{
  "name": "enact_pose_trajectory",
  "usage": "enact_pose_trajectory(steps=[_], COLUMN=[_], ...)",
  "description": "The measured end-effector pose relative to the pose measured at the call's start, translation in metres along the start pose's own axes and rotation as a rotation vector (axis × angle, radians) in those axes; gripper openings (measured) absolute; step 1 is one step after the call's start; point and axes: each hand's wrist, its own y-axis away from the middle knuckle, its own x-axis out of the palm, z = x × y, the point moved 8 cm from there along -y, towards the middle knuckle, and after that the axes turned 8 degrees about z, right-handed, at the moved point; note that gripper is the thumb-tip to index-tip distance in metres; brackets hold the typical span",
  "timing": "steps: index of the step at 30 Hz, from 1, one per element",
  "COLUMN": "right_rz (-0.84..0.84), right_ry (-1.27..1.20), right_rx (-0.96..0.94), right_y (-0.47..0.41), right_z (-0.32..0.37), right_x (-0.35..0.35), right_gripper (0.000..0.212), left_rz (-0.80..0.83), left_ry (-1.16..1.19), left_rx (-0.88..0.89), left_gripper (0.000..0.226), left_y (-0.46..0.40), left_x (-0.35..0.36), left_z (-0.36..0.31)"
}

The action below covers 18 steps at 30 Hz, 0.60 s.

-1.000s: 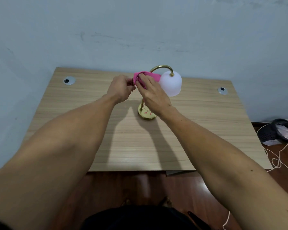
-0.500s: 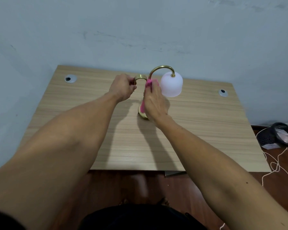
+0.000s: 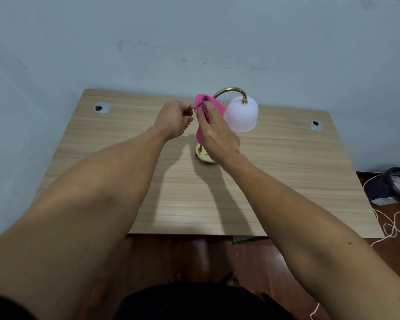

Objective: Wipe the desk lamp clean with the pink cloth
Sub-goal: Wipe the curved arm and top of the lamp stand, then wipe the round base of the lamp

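Note:
A brass desk lamp stands mid-desk, with a round gold base point(image 3: 202, 157), a curved gold neck point(image 3: 230, 90) and a white frosted shade point(image 3: 241, 116) hanging on the right. My right hand point(image 3: 217, 132) holds the pink cloth point(image 3: 206, 105) wrapped around the upper stem, which it hides. Just left of the cloth, my left hand point(image 3: 174, 120) pinches a small brass part of the lamp.
The wooden desk point(image 3: 275, 181) stands against a pale blue wall, with cable grommets at back left point(image 3: 101, 108) and back right point(image 3: 315, 125). On the floor to the right lie a dark basket point(image 3: 393, 185) and a white cord point(image 3: 389, 225).
My right hand slid the cloth down the stem half a second ago and has now moved back up toward the top. My left hand stayed on the lamp.

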Motion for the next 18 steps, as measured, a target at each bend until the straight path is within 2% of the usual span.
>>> enact_pose_trajectory(steps=[5,6,8,9,12,15,18], right_rz=[0.033,0.054,0.097,0.122,0.111,0.108,0.094], right_ry=[0.012,-0.036,-0.075,-0.157,-0.304,-0.401,-0.630], right_rx=[0.034,0.087,0.197,0.234,0.345,0.535,0.719], right_y=[0.016,0.023,0.032,0.036,0.050,0.065,0.085], right_z=[-0.022,-0.033,-0.049,-0.054,-0.065,-0.082,-0.103], right_x=[0.016,0.022,0.031,0.036,0.043,0.051,0.064], right_gripper=[0.062,0.057,0.025,0.021,0.024,0.032,0.042], left_rz=[-0.005,-0.002,0.007,0.007,-0.007,-0.076,-0.140], left_ry=[0.001,0.006,0.009,0.011,0.040,0.133,0.236], left_rx=[0.007,0.003,-0.002,-0.002,-0.007,-0.024,-0.128], left_gripper=[0.009,0.009,0.009,0.009,0.008,0.006,0.037], left_y=[0.000,0.000,0.000,0.000,0.002,0.009,0.020], left_x=[0.000,0.000,0.000,0.000,0.000,0.004,0.014], left_z=[0.001,0.002,0.002,0.003,0.005,0.009,0.021])
